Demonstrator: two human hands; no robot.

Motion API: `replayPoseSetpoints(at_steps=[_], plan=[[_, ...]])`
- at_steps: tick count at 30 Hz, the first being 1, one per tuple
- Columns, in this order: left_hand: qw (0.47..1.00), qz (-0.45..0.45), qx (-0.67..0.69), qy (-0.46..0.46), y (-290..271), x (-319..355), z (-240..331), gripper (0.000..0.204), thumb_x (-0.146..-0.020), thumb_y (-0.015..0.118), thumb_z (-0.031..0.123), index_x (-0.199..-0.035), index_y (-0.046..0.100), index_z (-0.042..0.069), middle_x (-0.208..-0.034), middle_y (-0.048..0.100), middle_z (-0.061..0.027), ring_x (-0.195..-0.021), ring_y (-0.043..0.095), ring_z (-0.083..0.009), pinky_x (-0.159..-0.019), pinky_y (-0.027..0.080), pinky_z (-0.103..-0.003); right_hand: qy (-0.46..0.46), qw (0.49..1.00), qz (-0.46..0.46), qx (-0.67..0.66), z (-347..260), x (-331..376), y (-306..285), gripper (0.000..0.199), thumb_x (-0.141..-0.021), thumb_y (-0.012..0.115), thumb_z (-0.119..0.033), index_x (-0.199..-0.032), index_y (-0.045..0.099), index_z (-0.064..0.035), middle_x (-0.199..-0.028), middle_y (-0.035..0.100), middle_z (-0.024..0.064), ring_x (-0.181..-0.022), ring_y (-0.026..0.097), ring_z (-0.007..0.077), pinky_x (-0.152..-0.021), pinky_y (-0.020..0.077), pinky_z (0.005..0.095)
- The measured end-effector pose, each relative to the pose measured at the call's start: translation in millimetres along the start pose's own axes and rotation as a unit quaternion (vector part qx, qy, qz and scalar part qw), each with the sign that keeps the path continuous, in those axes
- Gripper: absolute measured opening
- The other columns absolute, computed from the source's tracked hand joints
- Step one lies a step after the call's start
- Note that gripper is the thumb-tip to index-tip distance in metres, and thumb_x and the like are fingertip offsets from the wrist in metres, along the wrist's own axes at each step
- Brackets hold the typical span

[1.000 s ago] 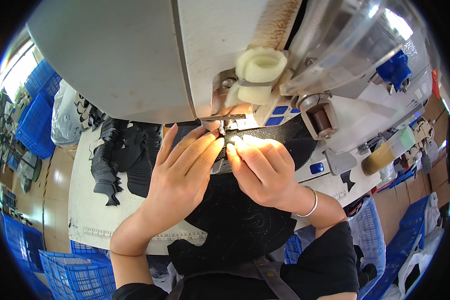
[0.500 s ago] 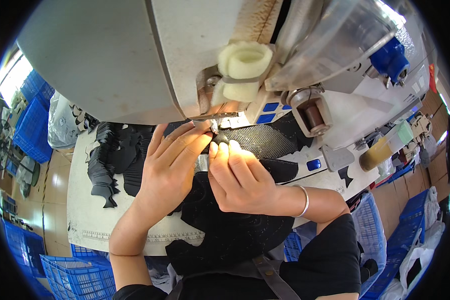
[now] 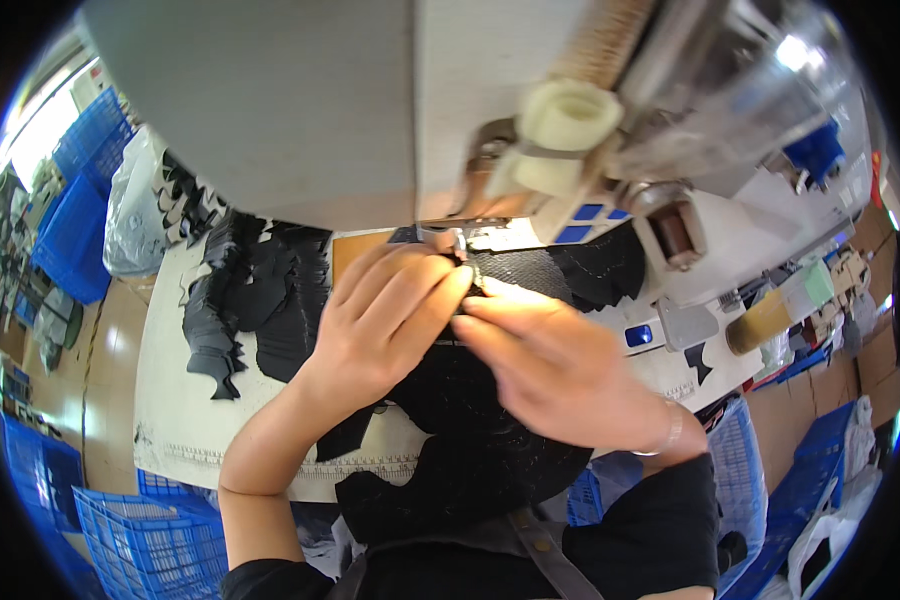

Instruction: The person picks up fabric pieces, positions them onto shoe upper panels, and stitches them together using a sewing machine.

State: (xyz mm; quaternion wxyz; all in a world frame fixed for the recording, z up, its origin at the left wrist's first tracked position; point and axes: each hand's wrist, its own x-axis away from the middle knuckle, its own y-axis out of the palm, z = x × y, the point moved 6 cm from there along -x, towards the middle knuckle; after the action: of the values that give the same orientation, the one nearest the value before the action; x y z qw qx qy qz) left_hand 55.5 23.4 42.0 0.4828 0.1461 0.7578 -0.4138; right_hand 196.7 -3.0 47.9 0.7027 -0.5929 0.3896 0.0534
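Now both hands are together at the sewing machine (image 3: 270, 110), just below its metal foot (image 3: 459, 243). The left hand (image 3: 375, 325) lies with its fingers bent and side by side at the black mesh cloth (image 3: 525, 268); its fingertips are partly hidden, so I cannot tell whether they grip the cloth or only press it. The right hand (image 3: 560, 370) is blurred, and its thumb and finger come close to each other near the left thumb; I cannot tell if they pinch the cloth. This mesh cloth lies on the white table (image 3: 195, 425), beside the foot, and spreads to the right behind the right hand. Below the hands, a wide black cloth (image 3: 490, 450) covers the front edge of the table and reaches the apron (image 3: 545, 545). At the left of the left hand there are piles of black cut pieces (image 3: 285, 330). A brown thread spool (image 3: 675, 232) sits at the right of the machine, and a bracelet (image 3: 660, 430) is around the right wrist.
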Motion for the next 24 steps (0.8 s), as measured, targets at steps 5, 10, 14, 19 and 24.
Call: replayPoseSetpoints(at_steps=[5,10,14,19,24], plan=[[0.998,0.011,0.063,-0.006,3,-6,-4,0.034,-0.065,0.069,-0.001,-0.098,0.067,-0.002,-0.095,0.061,-0.0106,-0.09,0.065,-0.0276,-0.08,0.055,-0.039,-0.004,0.997,-0.076,0.017,13,6,-36,0.039,-0.072,0.067,-0.007,-0.111,0.065,-0.0051,-0.113,0.062,0.0105,-0.11,0.061,0.0282,-0.094,0.0462,0.0429],[0.997,0.028,0.073,-0.007,3,-4,-8,0.03,-0.066,0.068,0.003,-0.095,0.066,-0.003,-0.091,0.062,-0.0091,-0.086,0.065,-0.026,-0.074,0.055,-0.035,-0.123,0.975,0.082,0.163,-7,-5,1,0.01,-0.074,0.068,-0.007,-0.082,0.066,-0.0041,-0.09,0.062,0.0051,-0.084,0.062,0.0184,-0.076,0.0484,0.0345],[0.996,0.031,0.08,0.026,2,-4,-9,0.03,-0.065,0.068,0.005,-0.095,0.068,-0.001,-0.089,0.063,-0.0072,-0.084,0.066,-0.0243,-0.073,0.056,-0.035,-0.135,0.971,0.159,0.121,-10,-5,-6,0.006,-0.073,0.071,-0.003,-0.073,0.065,-0.0041,-0.08,0.061,0.004,-0.07,0.059,0.0157,-0.071,0.0478,0.0321],[0.996,0.028,0.078,0.035,3,-3,-9,0.029,-0.065,0.068,0.005,-0.094,0.069,0.0,-0.088,0.063,-0.0065,-0.082,0.066,-0.0217,-0.074,0.057,-0.035,-0.132,0.972,0.168,0.101,-8,-3,-8,0.009,-0.07,0.073,-0.002,-0.071,0.064,-0.004,-0.079,0.061,0.0033,-0.068,0.06,0.0149,-0.071,0.0473,0.0319],[0.995,0.034,0.088,0.015,5,0,-16,0.03,-0.064,0.068,0.003,-0.094,0.069,0.002,-0.088,0.065,-0.0063,-0.082,0.067,-0.0222,-0.074,0.058,-0.034,-0.129,0.965,0.196,0.115,-6,-2,-2,0.009,-0.071,0.074,-0.002,-0.072,0.065,-0.0046,-0.08,0.062,0.0026,-0.07,0.062,0.0144,-0.071,0.0469,0.0314]])
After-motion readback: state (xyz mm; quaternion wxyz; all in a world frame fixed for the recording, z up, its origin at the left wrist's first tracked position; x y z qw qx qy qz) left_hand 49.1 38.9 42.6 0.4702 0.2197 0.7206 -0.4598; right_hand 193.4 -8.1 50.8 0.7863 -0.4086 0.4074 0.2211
